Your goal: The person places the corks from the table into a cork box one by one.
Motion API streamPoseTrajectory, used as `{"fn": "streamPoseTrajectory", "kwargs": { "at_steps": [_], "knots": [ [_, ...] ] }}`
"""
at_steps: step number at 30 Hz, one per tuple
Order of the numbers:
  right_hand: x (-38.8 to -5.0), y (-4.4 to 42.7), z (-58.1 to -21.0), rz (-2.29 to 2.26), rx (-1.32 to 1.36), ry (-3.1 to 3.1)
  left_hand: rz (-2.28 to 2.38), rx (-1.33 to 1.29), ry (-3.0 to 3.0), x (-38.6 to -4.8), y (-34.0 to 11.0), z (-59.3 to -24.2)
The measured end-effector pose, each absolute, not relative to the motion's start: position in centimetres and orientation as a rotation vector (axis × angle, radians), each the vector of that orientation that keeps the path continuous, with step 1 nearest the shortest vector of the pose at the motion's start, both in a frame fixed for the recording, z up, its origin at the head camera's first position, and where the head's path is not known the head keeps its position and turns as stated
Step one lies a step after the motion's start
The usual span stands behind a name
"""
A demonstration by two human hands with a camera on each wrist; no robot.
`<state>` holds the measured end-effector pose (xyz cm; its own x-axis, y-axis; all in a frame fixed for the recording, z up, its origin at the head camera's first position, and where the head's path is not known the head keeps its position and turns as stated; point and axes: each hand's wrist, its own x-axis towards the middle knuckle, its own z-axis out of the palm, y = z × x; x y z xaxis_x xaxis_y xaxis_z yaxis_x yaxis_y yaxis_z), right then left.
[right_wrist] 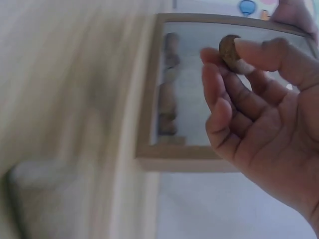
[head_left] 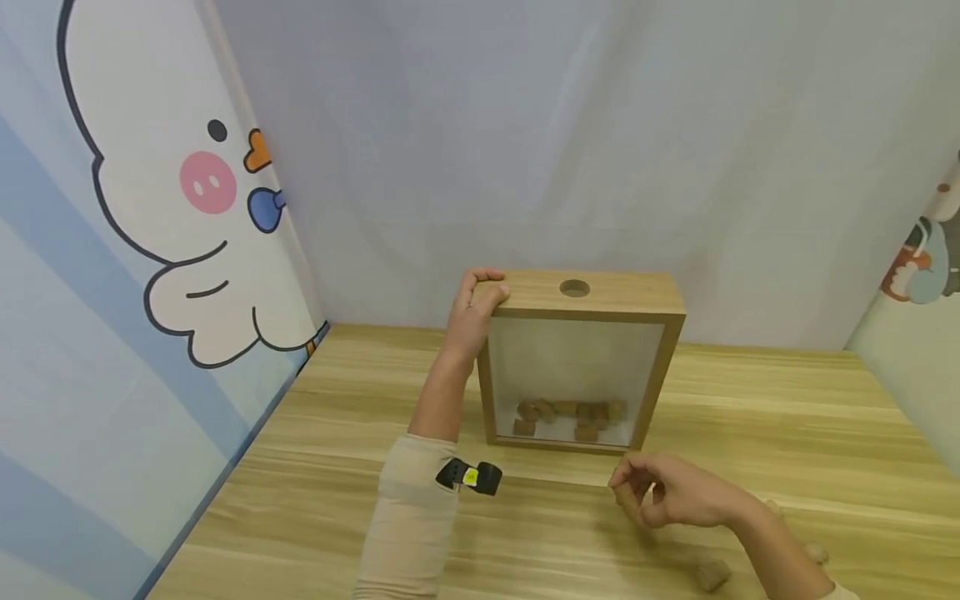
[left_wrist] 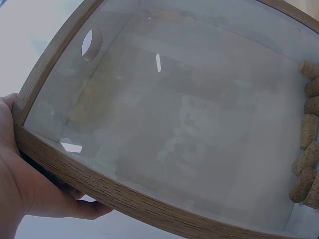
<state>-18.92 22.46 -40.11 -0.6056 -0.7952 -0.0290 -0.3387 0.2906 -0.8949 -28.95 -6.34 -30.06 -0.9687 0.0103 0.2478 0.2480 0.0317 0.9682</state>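
Observation:
A wooden box frame (head_left: pixel 585 293) with a clear front stands upright on the table, a round hole (head_left: pixel 575 288) in its top. Several corks (head_left: pixel 587 434) lie along the bottom inside, and the left wrist view shows these corks (left_wrist: pixel 309 132) through the pane. At the top left corner, my left hand (head_left: pixel 474 312) grips the frame, thumb on top. My right hand (head_left: pixel 667 492) is in front of the frame's lower right corner, apart from it. Between thumb and fingertips it pinches a single cork (right_wrist: pixel 228 52), seen end-on in the right wrist view.
Loose corks lie near the right forearm, one cork (head_left: pixel 712 573) at the front and another cork (head_left: pixel 816 552) farther right. The wood-grain table (head_left: pixel 300 500) meets a pale curtain (head_left: pixel 420 167) behind the frame. A wall with a cartoon figure (head_left: pixel 172 250) borders the left side.

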Motion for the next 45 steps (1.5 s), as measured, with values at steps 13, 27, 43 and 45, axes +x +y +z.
{"fn": "streamPoseTrajectory", "kwargs": {
  "at_steps": [13,27,43,45],
  "knots": [
    [-20.0,19.4,-35.5,-1.606,-0.875,2.421,-2.075,-0.235,-2.120,-29.0,-6.2,-29.9],
    [-20.3,17.4,-28.5,-2.203,-0.878,2.276,-2.086,-0.254,-2.099,-28.9,-6.0,-29.8],
    [-24.9,14.6,-23.9,-2.021,-0.693,2.645,-2.075,-0.239,-2.094,-28.9,-6.1,-29.9],
    [-25.7,14.3,-23.5,-1.968,-0.620,2.655,-2.076,-0.235,-2.092,-29.0,-6.2,-29.8]
  ]
}}
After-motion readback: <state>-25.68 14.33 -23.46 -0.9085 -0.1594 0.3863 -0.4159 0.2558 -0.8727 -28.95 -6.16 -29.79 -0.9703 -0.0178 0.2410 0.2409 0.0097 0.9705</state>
